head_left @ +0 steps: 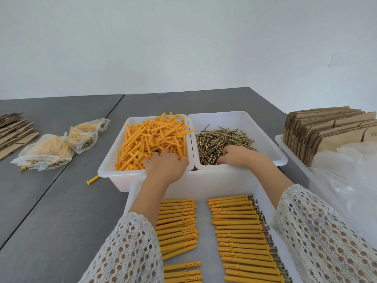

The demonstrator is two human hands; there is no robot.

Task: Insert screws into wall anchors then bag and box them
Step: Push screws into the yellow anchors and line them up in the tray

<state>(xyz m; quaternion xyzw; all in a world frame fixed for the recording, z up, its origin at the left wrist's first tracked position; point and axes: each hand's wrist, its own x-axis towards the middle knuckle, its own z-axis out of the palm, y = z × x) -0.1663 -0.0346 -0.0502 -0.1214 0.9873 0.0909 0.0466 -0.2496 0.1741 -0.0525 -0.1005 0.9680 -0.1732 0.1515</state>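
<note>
Both hands worked blind in loose piles, so a snagged screw or extra anchor could spill. The left hand (165, 162) dug among orange ribbed anchors (151, 139) at 11 o'clock; the right hand (236, 157) curled into brassy screws (220, 140) at 1 o'clock. Neither hand's fingers showed a clear hold.

grey table (61, 201), white bins (110, 170), filled bags (47, 150), cardboard (14, 131)

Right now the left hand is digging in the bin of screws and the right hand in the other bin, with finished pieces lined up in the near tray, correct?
Not quite. The head view shows the left hand in the bin of yellow anchors, while the right hand is in the screws. Finished pieces do lie in rows in the near tray.
</note>
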